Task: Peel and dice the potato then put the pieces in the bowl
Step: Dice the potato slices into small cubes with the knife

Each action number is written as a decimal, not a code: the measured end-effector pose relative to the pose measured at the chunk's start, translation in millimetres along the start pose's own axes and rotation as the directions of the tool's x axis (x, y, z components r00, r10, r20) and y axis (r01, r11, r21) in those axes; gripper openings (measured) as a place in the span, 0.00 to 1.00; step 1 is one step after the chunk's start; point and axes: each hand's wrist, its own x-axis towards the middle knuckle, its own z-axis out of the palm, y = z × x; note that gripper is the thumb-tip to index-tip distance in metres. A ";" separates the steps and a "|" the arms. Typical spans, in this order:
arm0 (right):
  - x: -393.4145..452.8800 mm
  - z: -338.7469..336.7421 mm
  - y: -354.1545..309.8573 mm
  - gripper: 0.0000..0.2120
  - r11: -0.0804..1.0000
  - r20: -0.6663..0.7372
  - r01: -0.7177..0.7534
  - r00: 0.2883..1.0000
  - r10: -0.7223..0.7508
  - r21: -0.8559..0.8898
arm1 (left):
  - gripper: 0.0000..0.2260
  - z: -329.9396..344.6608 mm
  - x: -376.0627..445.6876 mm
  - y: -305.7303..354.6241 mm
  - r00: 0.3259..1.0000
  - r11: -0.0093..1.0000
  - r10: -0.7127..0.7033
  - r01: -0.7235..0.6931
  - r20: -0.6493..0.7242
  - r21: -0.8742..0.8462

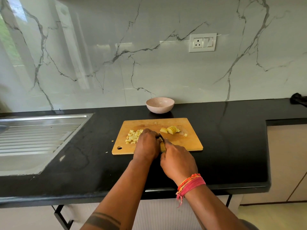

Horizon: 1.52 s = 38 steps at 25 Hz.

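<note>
well, both hands crowd the cutting board's [182, 143] near edge: right hand [178, 161] grips the knife [161, 138], left hand [147, 144] curls over something hidden, diced potato [132, 136] just left.

Black stone countertop [216, 146] seen across middle of frame, glossy, front edge rounded. Steel sink drainboard [38, 131] set into it at left. Wooden cutting board [187, 143] laid flat at centre, hanging hole at its lower left corner. Pink speckled bowl [160, 105] placed just behind board, against marble wall. Two small potato bits [112, 141] scattered on counter just left of board. Dark crumpled object [299, 99] seen at far right edge, unidentifiable.
</note>
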 end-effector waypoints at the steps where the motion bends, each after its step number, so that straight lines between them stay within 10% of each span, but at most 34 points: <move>1: -1.0 0.5 -0.2 0.26 1.000 -0.007 0.007 1.000 -0.007 -0.009 | 0.10 0.6 0.3 -0.2 1.000 1.000 -0.003 0.003 -0.001 0.002; 38: 1.1 -25.4 17.9 0.28 0.994 0.271 0.058 0.962 -0.031 -0.093 | 0.10 -0.6 -6.2 7.9 0.998 0.999 -0.037 0.039 0.060 -0.035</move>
